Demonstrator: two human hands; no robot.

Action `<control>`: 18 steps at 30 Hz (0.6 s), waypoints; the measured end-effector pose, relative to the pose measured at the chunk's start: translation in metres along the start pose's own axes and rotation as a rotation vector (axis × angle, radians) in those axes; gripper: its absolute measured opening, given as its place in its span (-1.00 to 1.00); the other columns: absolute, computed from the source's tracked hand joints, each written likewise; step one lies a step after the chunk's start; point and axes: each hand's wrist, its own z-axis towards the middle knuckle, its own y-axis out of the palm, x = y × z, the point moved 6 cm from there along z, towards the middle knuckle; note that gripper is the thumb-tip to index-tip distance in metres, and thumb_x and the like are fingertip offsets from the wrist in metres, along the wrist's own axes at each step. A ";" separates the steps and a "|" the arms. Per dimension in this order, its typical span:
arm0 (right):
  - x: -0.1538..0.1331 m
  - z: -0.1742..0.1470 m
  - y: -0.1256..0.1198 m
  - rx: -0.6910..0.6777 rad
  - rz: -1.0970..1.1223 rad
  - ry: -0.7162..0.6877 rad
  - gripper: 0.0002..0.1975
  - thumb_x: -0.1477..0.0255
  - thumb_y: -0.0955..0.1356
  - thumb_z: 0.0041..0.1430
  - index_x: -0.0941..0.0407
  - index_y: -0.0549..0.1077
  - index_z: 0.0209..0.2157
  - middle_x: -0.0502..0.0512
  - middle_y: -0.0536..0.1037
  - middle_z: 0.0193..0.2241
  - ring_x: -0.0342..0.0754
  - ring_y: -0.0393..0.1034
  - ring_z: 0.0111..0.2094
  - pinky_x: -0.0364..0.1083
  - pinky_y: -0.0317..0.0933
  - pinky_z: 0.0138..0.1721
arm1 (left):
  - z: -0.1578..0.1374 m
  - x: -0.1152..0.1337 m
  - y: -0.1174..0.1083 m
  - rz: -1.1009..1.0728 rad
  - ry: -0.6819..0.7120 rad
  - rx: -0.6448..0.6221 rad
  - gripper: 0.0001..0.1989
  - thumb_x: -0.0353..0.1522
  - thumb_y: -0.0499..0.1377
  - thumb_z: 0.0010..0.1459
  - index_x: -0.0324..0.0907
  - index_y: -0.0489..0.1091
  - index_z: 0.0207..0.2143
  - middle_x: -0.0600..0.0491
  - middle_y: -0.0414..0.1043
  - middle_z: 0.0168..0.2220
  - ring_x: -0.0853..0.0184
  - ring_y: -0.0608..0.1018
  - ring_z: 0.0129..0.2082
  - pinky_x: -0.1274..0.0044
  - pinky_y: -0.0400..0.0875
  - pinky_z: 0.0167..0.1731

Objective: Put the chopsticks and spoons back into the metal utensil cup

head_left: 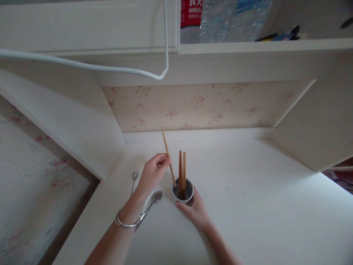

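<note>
Between the fingers of my left hand (156,171) is a light wooden chopstick (165,141), tilted, its lower end inside the rim of a metal cup (190,189). My right hand (197,211) wraps round the cup's near right side. Several more chopsticks (180,169) stand upright in the cup, some darker brown than others. Beside and partly under my left forearm lie a larger spoon (157,196) and a smaller spoon (134,176); the forearm hides part of their handles. A silver bangle sits on my left wrist.
The white tabletop (261,206) runs back to a wallpapered panel (193,106). Side panels stand left and right. Overhead, a shelf (248,46) holds plastic water bottles (217,20), and a white bent tube (110,69) hangs at upper left.
</note>
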 end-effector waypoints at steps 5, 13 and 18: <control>0.000 0.001 -0.001 -0.011 -0.043 -0.003 -0.21 0.33 0.53 -0.06 0.01 0.21 0.20 0.16 0.37 0.16 0.17 0.24 0.19 0.19 0.07 0.22 | -0.011 -0.031 0.035 0.051 -0.033 -0.079 -0.62 -0.11 0.12 0.18 -0.21 0.53 -0.22 -0.03 0.59 -0.25 0.27 0.58 -0.26 0.49 0.42 -0.20; 0.005 0.001 -0.003 0.001 -0.065 -0.012 -0.22 0.35 0.52 -0.07 0.00 0.22 0.19 0.16 0.41 0.13 0.19 0.28 0.14 0.21 0.15 0.17 | -0.030 -0.051 0.051 0.104 -0.040 -0.107 -0.65 -0.12 0.11 0.19 -0.17 0.55 -0.27 -0.03 0.58 -0.24 0.27 0.58 -0.25 0.50 0.45 -0.26; 0.005 0.001 -0.003 0.005 -0.073 -0.015 -0.22 0.36 0.52 -0.08 0.01 0.24 0.19 0.16 0.41 0.12 0.19 0.29 0.14 0.20 0.14 0.17 | -0.035 -0.061 0.052 0.077 -0.052 -0.104 -0.66 -0.11 0.13 0.17 -0.16 0.55 -0.27 -0.03 0.58 -0.23 0.26 0.59 -0.23 0.47 0.46 -0.20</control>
